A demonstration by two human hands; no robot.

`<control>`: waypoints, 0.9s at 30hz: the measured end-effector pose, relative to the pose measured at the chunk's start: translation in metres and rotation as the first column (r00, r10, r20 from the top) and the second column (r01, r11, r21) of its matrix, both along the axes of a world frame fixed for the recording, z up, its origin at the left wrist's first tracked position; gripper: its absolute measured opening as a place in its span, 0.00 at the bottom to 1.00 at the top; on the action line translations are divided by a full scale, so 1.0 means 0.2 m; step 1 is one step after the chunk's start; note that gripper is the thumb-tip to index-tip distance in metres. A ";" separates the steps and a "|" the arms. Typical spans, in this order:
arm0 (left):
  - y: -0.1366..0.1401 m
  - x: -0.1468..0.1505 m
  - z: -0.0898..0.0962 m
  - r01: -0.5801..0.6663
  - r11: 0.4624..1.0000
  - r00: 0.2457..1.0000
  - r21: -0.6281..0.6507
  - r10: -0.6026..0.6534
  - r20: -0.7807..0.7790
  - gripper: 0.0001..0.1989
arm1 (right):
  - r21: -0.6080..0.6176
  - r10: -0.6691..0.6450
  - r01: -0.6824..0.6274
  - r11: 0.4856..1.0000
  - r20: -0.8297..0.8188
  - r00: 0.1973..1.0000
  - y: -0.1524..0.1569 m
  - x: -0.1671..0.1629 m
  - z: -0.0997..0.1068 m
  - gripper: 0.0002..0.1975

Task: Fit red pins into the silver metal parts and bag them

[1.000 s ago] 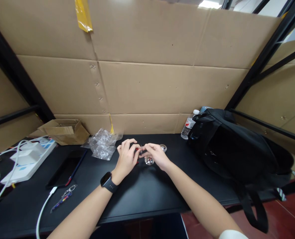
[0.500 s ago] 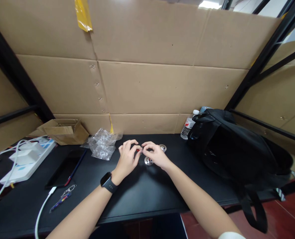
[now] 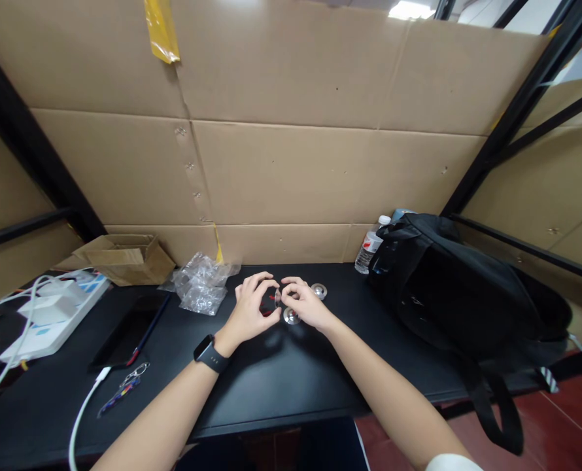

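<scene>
My left hand [image 3: 252,306] is raised over the black table, its thumb and fingers spread in a C shape. Just inside that curve, a small thin shiny disc [image 3: 278,298] stands nearly edge-on, with bits of red beside it. The fingers of my right hand [image 3: 305,304] pinch this disc from the right. Whether the left fingertips still touch its rim is hard to make out. Below the right hand lies a round silvery metal disc [image 3: 291,316] with a raised centre, partly covered by the fingers. Another such metal disc [image 3: 319,291] rests just behind that hand.
Crumpled clear plastic bags [image 3: 203,288] and an open cardboard box [image 3: 131,258] sit at the back left. A power strip [image 3: 55,320], tablet-like device [image 3: 131,330] and keyring [image 3: 124,389] are further left. At right stand a water bottle [image 3: 369,248] and black backpack [image 3: 467,301].
My left thumb and fingers have spread apart from a pinch around the small disc. The right hand stays nearly in place, still pinching.
</scene>
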State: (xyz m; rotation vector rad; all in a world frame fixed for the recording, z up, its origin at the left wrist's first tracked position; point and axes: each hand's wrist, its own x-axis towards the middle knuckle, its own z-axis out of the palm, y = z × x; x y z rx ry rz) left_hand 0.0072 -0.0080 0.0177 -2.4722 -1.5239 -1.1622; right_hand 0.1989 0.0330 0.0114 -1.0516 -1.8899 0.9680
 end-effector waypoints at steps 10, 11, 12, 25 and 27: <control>0.05 -0.07 -0.03 -0.049 0.992 0.995 -0.113 0.039 -0.087 0.13 | 0.193 -0.093 0.057 0.980 0.183 0.979 0.06 0.05 -0.03 0.03; 0.07 -0.09 -0.04 -0.058 0.991 0.995 -0.122 0.047 -0.088 0.13 | 0.242 -0.121 0.066 0.968 0.219 0.968 0.07 0.06 -0.04 0.03; 0.08 -0.11 -0.04 -0.071 0.988 0.994 -0.134 0.060 -0.088 0.12 | 0.285 -0.152 0.076 0.955 0.254 0.955 0.08 0.07 -0.06 0.03; 0.17 -0.24 -0.16 -0.100 0.968 0.979 -0.229 0.055 -0.198 0.07 | 0.328 -0.297 0.151 0.933 0.460 0.837 0.19 0.25 -0.03 0.08; 0.17 -0.23 -0.16 -0.107 0.968 0.979 -0.227 0.064 -0.191 0.07 | 0.310 -0.307 0.166 0.936 0.494 0.813 0.20 0.31 -0.01 0.12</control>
